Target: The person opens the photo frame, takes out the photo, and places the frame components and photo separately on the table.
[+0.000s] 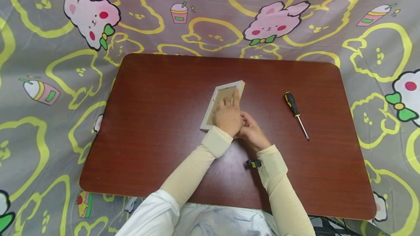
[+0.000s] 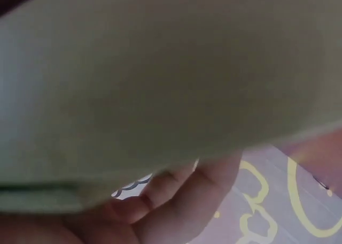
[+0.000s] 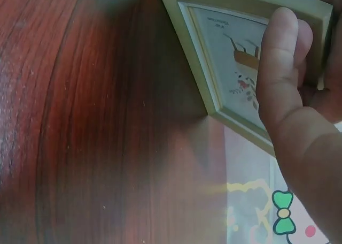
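Red-brown wood grain makes up the table [image 1: 157,105] in the head view, and over its middle a pale picture frame [image 1: 219,99] slants with its tan backing board [image 1: 227,93] turned up. The left hand [image 1: 228,117] lies across that board, one finger stretched towards the far right corner and the others bent; whether it also grips an edge I cannot tell. Just to the right, at the frame's near right side, the right hand [image 1: 252,131] meets the left, its fingers partly hidden. Beige sleeves [image 1: 188,172] cover both forearms, and a small black device [image 1: 253,163] sits at the right cuff. Well apart to the right lies a screwdriver [image 1: 296,115], its black and yellow handle to the far side and its tip to the near right. Patterned cloth [image 1: 213,10] hangs beyond the far edge

From the left wrist, a blurred pale surface [image 2: 171,83] fills most of the view, too close to identify; bent fingers [image 2: 187,209] show below it, with cloth behind

From the right wrist, the frame's front shows a printed animal picture [image 3: 243,73]. The right hand holds the frame narrowly, one digit laid over the front; part of another hand, in shadow, is at the right edge
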Available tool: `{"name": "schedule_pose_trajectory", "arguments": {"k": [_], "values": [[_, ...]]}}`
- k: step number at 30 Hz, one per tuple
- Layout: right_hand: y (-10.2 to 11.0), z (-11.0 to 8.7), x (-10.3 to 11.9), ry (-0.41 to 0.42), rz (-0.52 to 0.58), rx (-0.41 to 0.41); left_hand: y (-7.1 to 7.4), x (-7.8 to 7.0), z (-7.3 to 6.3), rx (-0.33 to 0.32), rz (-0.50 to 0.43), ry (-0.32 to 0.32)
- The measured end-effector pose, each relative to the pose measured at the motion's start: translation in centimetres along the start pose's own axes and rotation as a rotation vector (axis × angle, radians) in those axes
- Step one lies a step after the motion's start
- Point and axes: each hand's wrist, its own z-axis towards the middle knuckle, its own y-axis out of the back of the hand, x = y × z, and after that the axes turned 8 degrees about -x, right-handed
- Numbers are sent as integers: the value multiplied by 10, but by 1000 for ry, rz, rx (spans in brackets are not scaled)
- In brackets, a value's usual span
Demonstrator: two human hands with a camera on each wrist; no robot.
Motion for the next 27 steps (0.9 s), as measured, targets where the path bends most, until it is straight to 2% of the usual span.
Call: {"name": "schedule_pose_trajectory", "arguments": {"k": [2, 6, 17, 27], "values": [[-1, 0, -1, 2, 4, 9, 0, 1, -1, -16, 38, -22], [-1, 1, -2, 9, 1, 21, 1, 3, -1, -4, 77, -54], [3, 1, -4, -11, -63, -4, 5, 13, 3, -6, 72, -76], [9, 1, -8, -58, -94, -40, 15, 31, 13, -3, 22, -4]]}}
